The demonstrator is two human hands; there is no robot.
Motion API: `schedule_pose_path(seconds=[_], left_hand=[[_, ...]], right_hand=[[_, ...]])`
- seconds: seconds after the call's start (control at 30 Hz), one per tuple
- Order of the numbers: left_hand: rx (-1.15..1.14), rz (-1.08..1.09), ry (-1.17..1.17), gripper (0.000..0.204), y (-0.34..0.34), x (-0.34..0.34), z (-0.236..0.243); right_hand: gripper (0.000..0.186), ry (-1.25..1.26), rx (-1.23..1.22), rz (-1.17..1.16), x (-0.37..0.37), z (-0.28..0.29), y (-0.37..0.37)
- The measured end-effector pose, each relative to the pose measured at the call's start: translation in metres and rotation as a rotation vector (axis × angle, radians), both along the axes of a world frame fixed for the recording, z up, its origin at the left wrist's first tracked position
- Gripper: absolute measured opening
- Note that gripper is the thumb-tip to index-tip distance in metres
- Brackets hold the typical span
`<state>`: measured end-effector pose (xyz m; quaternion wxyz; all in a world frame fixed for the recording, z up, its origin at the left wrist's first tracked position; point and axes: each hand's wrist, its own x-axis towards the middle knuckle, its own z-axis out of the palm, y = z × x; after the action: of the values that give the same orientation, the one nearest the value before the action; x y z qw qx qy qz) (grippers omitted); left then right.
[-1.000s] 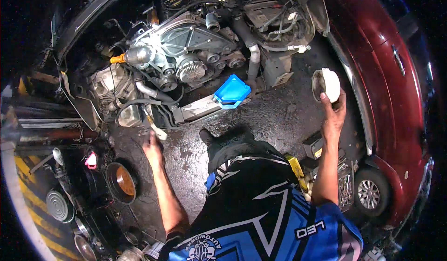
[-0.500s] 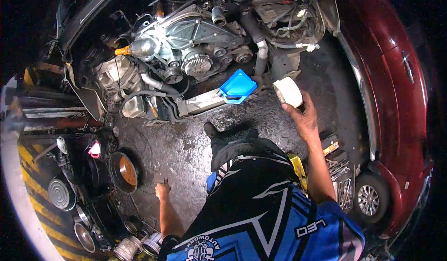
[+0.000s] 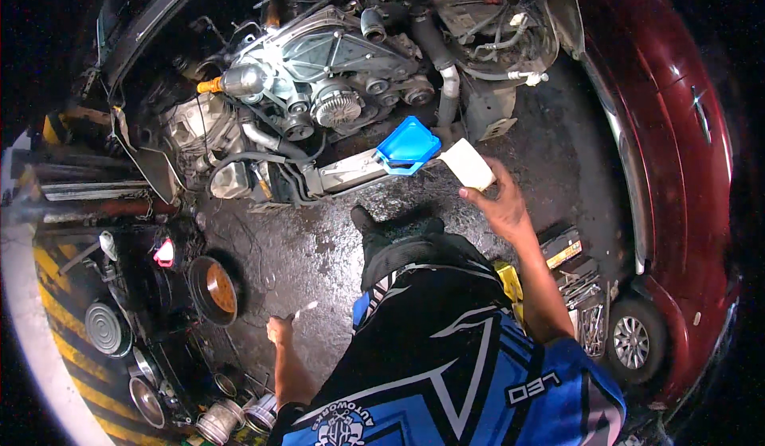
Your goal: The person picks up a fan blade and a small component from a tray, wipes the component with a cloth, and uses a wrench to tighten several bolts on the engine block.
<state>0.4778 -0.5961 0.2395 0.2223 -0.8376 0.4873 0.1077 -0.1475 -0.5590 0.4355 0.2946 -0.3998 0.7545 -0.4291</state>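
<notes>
My right hand (image 3: 500, 199) is closed on a cream-white tub (image 3: 466, 162), tilted beside a blue plastic funnel-like tray (image 3: 410, 139) that sits on a metal crossmember (image 3: 339, 179). Low at my left, my left hand (image 3: 280, 326) grips a small slim object with a pale end (image 3: 307, 309); its exact kind is hard to make out. Above both hands is an exposed engine (image 3: 327, 64) with pulleys, hoses and an orange-tipped bottle-like object (image 3: 235, 83) on its left side.
A dark red car (image 3: 685, 167) runs along the right. Open toolboxes (image 3: 582, 311) lie by my right leg. At the left are a round pan with brown contents (image 3: 215, 287), steel rails, several round metal parts (image 3: 219, 422) and a yellow-striped floor edge (image 3: 72, 342).
My right hand has brought the white tub leftward and down, toward the blue tray, tipping it. My left hand has dropped from the engine's lower edge to low beside my leg.
</notes>
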Motion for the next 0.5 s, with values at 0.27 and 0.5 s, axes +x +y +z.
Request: schedule_pose_path(seconds=[0.27, 0.5], left_hand=[[-0.078, 0.051, 0.203, 0.054, -0.039, 0.009, -0.003], [-0.232, -0.235, 0.905, 0.048, -0.103, -0.193, 0.100]], right_hand=[[0.064, -0.019, 0.094, 0.041, 0.003, 0.009, 0.008], [0.062, -0.024, -0.048, 0.052, 0.010, -0.009, 0.014]])
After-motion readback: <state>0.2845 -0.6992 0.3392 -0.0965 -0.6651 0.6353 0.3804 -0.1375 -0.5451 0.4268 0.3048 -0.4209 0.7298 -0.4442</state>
